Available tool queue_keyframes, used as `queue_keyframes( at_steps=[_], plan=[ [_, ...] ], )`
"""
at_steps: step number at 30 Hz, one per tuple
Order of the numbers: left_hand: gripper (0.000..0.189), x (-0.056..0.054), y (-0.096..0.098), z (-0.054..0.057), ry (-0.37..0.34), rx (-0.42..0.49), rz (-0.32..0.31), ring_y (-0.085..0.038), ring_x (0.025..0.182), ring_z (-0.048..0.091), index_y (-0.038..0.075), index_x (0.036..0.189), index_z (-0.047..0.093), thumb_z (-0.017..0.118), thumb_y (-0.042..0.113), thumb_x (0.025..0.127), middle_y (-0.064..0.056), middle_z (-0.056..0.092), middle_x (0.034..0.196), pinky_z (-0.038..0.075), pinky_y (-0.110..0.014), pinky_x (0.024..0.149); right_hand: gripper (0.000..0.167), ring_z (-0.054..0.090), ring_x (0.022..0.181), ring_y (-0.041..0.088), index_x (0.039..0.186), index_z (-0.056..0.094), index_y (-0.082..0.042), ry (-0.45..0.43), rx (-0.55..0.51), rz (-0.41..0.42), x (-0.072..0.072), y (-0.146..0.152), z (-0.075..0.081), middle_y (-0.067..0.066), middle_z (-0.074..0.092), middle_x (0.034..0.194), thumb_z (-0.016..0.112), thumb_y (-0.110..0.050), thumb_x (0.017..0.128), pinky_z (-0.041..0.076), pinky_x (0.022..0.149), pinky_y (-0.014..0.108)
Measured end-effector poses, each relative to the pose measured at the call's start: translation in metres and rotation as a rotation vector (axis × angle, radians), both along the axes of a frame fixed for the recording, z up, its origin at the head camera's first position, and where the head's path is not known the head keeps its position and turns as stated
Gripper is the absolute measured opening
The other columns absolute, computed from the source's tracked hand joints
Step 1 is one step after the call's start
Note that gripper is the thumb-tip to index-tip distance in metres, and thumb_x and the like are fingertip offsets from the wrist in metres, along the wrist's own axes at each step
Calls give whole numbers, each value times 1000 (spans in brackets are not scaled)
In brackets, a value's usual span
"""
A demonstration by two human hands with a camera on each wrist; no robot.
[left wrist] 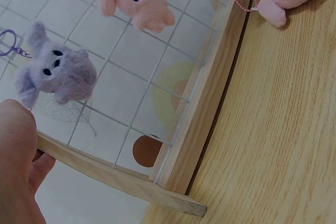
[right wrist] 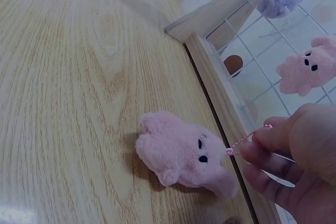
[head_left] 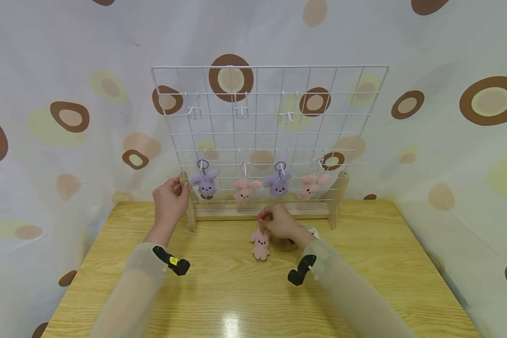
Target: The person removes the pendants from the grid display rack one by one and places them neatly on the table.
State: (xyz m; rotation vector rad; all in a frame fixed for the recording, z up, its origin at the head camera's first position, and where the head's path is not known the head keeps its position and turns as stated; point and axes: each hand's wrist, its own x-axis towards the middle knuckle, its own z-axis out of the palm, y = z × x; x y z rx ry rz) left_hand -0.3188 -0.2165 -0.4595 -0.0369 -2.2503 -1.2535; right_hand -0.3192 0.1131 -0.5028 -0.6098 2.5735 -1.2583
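My right hand (head_left: 280, 222) pinches the pink bead chain of a pink plush bunny keychain (head_left: 260, 244), which hangs just above or on the table in front of the rack. In the right wrist view the bunny (right wrist: 181, 153) lies along the wood, face outward, its chain (right wrist: 247, 139) between thumb and forefinger. My left hand (head_left: 171, 199) grips the left wooden post (head_left: 190, 206) of the white wire grid rack (head_left: 270, 124). Along the lower hooks hang two purple bunnies (head_left: 204, 183) and two pink bunnies (head_left: 245, 189), alternating.
Three white hooks (head_left: 242, 111) on the upper grid hold nothing. Behind my right wrist, partly hidden, are a brown plush (head_left: 288, 244) and a whitish one (head_left: 312, 232) on the wooden table (head_left: 219, 291). A patterned cloth (head_left: 88, 56) hangs behind the rack.
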Motion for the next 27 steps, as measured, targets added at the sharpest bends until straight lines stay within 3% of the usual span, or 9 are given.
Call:
queue_keyframes(
  at_steps=[12,17,27],
  plan=[
    [30,0,-1,-1,-5,-20,9,-36,99,77,-13,123,71,68,7,101,-28,75,106,63,-48,82,13,68,83,17,108,77,6,52,-46,-9,2,7,7,10,75,102,69,4,99,58,70,30],
    [30,1,0,-1,-11,-19,10,-36,99,76,-13,123,71,68,7,101,-28,75,107,62,-47,83,13,70,86,21,109,77,6,71,-53,14,8,12,17,11,75,103,68,2,100,59,74,32],
    [30,1,0,0,-16,-17,11,-35,100,76,-12,124,71,68,7,101,-28,75,107,62,-46,83,17,72,87,36,116,73,7,52,-84,52,19,32,49,16,71,105,65,-1,103,60,66,35]
  ],
)
